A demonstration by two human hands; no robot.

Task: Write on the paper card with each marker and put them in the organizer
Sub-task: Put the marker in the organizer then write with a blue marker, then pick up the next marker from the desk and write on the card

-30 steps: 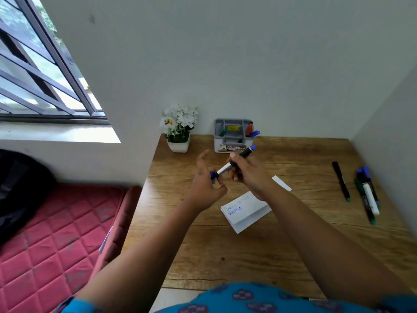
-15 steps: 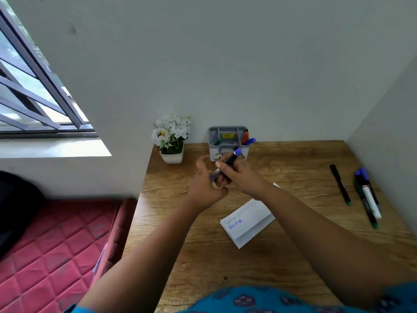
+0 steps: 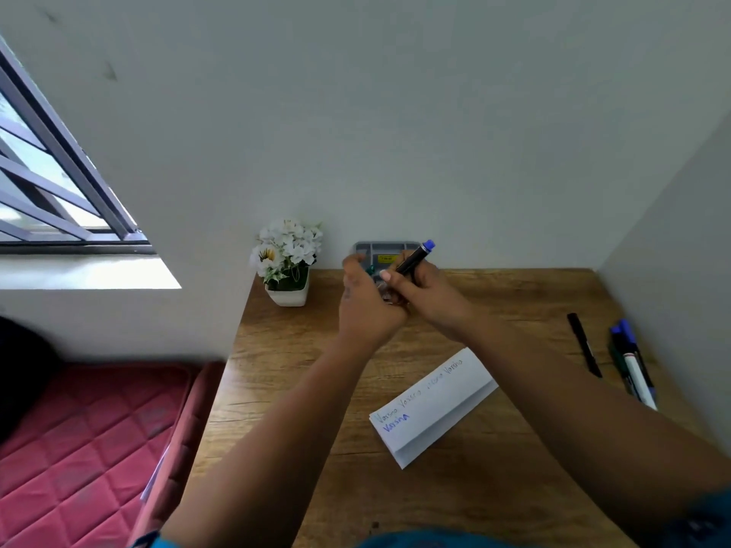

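Sitting left of the organizer, a flower pot rests on the counter. Left hand curled at the marker's lower end; cannot tell whether it pinches. Right hand grip pinches the marker, tilted, blue end up, just before the organizer. Card lies nearer than the organizer; spare markers far right.

Right hand grip curled on marker; left hand possibly curled, touching it.
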